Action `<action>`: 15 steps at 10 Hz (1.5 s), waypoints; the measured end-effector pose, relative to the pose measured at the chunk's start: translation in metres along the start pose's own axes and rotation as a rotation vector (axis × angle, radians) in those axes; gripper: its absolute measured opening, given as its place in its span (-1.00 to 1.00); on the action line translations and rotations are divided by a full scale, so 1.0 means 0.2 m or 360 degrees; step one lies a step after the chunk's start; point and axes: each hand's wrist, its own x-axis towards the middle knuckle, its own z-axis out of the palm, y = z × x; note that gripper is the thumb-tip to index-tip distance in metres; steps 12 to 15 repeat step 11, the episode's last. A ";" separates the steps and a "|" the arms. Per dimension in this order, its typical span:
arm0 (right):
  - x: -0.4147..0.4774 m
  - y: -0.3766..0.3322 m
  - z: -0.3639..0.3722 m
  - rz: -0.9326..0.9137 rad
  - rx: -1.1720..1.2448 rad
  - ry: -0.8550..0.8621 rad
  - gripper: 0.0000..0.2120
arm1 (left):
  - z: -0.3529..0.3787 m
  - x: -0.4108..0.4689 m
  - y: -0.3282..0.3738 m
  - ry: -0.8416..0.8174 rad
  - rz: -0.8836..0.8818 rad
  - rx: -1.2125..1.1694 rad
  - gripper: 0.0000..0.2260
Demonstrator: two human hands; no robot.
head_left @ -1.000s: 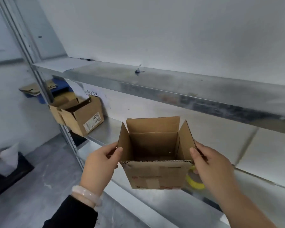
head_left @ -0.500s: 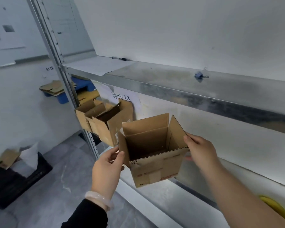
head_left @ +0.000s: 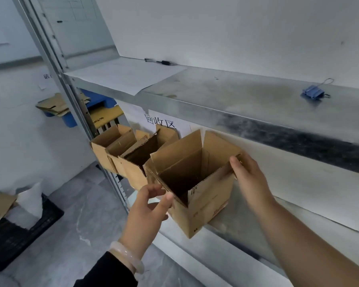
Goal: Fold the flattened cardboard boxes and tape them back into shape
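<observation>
I see the open-topped cardboard box (head_left: 203, 195) at the lower shelf (head_left: 239, 230), tilted a little, with its near bottom corner poking out past the shelf's front edge. I cannot tell whether its base rests on the metal or hangs just above it. Its four top flaps stand up.

The right hand (head_left: 249, 177) has a firm grip on the box's right flap: the thumb is hooked over the top edge and the other fingers are wrapped behind the outer face.

The left hand (head_left: 148, 206) sits at the box's near-left wall. Its thumb tip touches the cardboard and its fingers are loosely curled just beside the corrugated edge — from this view I cannot tell whether that grip clamps anything or only steadies the wall. A pale bracelet (head_left: 127, 258) and a black sleeve (head_left: 109, 274) show at that wrist.

Just to the left, a row of other open boxes (head_left: 120, 156) stands on the same shelf, the nearest one touching or almost touching the held box. A paper sign (head_left: 163, 123) hangs on the wall behind them.

On the upper shelf (head_left: 226, 96) lie a blue binder clip (head_left: 312, 93), a sheet of paper (head_left: 122, 76) and a pen (head_left: 160, 62) — all well apart from the hands.

A blue bin (head_left: 95, 102) holding flat cardboard sits beyond the upright post.
</observation>
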 end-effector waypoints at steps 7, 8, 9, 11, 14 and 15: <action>-0.04 0.16 0.61 0.0785 0.0668 0.0031 -0.54 | -0.46 0.50 -0.10 -0.0321 0.0914 0.0626 -0.55; -0.02 0.15 0.66 0.0844 0.0559 -0.0033 -0.14 | -0.46 0.55 -0.07 -0.0354 0.1014 0.0793 -0.46; 0.00 0.13 0.67 0.0940 0.0411 -0.0034 -0.10 | -0.46 0.55 -0.04 -0.0396 0.1038 0.0907 -0.40; -0.12 0.07 0.59 0.0464 0.0087 0.0135 -0.35 | -0.43 0.56 0.09 -0.0418 0.1333 0.1045 -0.48; -0.12 0.07 0.59 0.0464 0.0087 0.0135 -0.35 | -0.43 0.56 0.09 -0.0418 0.1333 0.1045 -0.48; -0.12 0.07 0.59 0.0464 0.0087 0.0135 -0.35 | -0.43 0.56 0.09 -0.0418 0.1333 0.1045 -0.48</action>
